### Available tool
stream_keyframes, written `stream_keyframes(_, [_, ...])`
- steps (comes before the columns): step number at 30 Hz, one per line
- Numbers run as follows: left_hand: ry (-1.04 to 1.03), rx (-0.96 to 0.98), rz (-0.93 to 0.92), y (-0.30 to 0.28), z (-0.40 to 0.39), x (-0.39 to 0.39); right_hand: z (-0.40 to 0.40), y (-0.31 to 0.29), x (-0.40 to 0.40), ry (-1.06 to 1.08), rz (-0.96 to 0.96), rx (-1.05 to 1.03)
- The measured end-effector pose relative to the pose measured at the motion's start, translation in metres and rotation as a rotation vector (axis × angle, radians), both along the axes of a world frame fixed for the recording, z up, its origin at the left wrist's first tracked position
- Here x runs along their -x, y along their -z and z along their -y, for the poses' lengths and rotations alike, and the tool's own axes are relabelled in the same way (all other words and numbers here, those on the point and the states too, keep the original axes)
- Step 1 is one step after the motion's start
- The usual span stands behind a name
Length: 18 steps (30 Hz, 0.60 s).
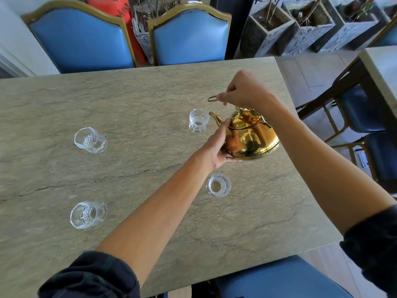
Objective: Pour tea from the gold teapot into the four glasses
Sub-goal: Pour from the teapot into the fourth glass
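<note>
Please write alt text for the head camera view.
Two hands tilt a gold teapot toward one glass: right hand on the handle, left hand under the body. Three more glasses stand on the stone table.

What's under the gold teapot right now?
The left hand cups the underside of the shiny gold metal teapot, held above the grey stone table. The right hand holds its wire handle. The teapot's base is hidden.
</note>
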State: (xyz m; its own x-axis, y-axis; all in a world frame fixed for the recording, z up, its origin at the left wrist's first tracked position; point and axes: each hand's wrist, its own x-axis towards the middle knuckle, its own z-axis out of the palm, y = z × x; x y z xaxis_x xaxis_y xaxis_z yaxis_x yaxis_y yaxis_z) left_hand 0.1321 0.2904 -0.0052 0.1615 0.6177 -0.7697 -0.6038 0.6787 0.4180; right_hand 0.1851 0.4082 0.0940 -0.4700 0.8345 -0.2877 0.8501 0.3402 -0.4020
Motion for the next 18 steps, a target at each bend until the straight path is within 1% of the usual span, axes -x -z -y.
stream_keyframes(5, [0.004, 0.013, -0.007, 0.009, 0.000, 0.002, 0.000, 0.011, 0.000, 0.022, -0.014, 0.014])
stream_keyframes(11, [0.016, 0.031, -0.073, 0.030, -0.003, 0.005, 0.006, 0.038, -0.012, 0.088, -0.054, 0.059])
stream_keyframes(18, [-0.033, 0.051, -0.127, 0.049, -0.006, 0.004, 0.011, 0.061, -0.030, 0.146, -0.131, 0.043])
